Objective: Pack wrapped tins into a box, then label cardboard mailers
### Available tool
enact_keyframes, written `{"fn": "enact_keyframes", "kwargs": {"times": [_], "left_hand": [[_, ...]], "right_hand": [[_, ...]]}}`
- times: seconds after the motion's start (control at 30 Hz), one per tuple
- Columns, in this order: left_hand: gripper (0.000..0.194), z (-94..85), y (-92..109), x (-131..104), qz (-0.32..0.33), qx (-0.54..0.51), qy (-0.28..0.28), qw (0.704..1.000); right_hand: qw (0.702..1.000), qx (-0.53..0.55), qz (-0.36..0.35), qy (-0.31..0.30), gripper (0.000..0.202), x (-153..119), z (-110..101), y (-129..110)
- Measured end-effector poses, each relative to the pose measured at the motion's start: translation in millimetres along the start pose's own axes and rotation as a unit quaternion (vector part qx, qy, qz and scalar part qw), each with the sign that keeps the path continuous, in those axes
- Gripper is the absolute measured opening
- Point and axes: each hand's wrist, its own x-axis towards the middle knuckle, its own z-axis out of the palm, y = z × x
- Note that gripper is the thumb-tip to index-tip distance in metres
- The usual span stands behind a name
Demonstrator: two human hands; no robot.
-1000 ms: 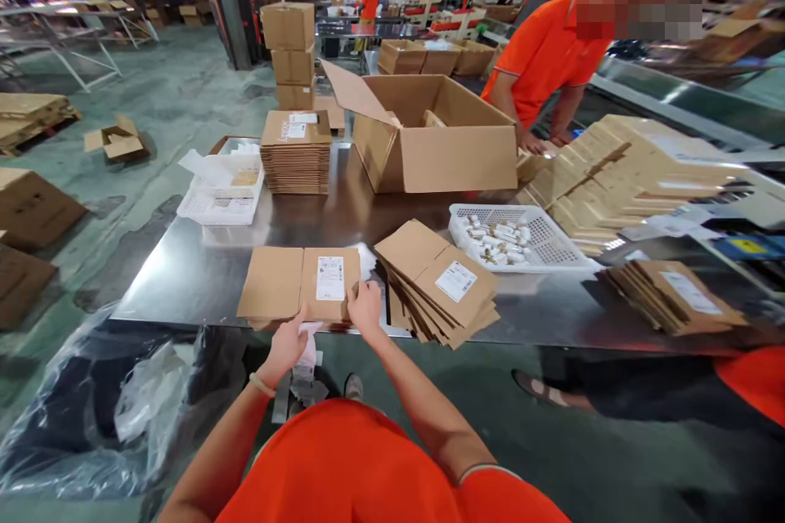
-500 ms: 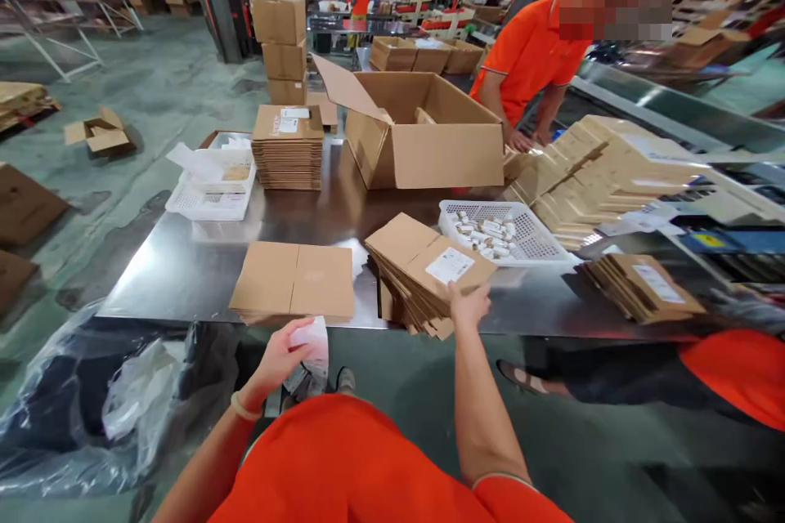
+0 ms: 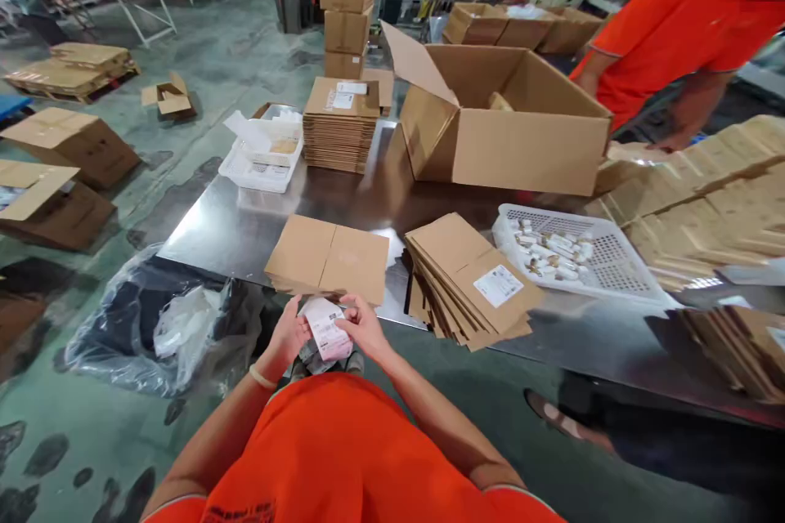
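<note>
A strip of printed white labels (image 3: 327,328), pinkish at its lower end, hangs between my two hands just off the table's front edge. My left hand (image 3: 288,337) is closed at the strip's left edge. From the right, my right hand (image 3: 366,327) pinches its other edge between thumb and fingers. Right above them on the table lies a pile of flat cardboard cartons (image 3: 328,255). To the right of that, a fanned stack of flattened cartons (image 3: 457,261) carries a white label (image 3: 498,285) on its top piece.
A white basket of small bottle-like items (image 3: 576,249) stands right of the stack. Behind sit a large open carton (image 3: 527,147), a tall stack of flat cartons (image 3: 340,131) and white trays (image 3: 261,172). A co-worker (image 3: 668,33) leans in at the right. A plastic-lined bin (image 3: 123,343) is at left.
My right hand has left the labelled carton stack and moved left to take the label strip. The strip now faces up between both hands. The view has turned left.
</note>
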Motion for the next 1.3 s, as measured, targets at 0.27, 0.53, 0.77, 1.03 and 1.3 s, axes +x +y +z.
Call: {"fn": "enact_keyframes", "kwargs": {"times": [0.27, 0.53, 0.77, 1.03, 1.3], "left_hand": [[0.048, 24.8, -7, -8, 0.077, 0.168, -0.115, 0.976], [0.044, 41.5, -1, 15, 0.084, 0.278, -0.144, 0.946], [0.057, 38.8, -29, 37, -0.078, 0.22, -0.221, 0.947], [0.056, -4.5, -60, 45, -0.075, 0.247, -0.242, 0.935], [0.051, -20.0, -26, 32, 0.019, 0.319, -0.259, 0.911]], "right_hand": [[0.998, -0.054, -0.022, 0.015, 0.026, 9, -4, -17], [0.958, -0.184, -0.168, 0.142, 0.016, -5, -18, -12], [0.907, -0.277, -0.156, 0.275, 0.008, 101, -73, -58], [0.825, -0.493, 0.019, 0.275, 0.051, 163, -80, -69], [0.807, -0.576, -0.089, 0.094, 0.088, 146, -22, -38]]}}
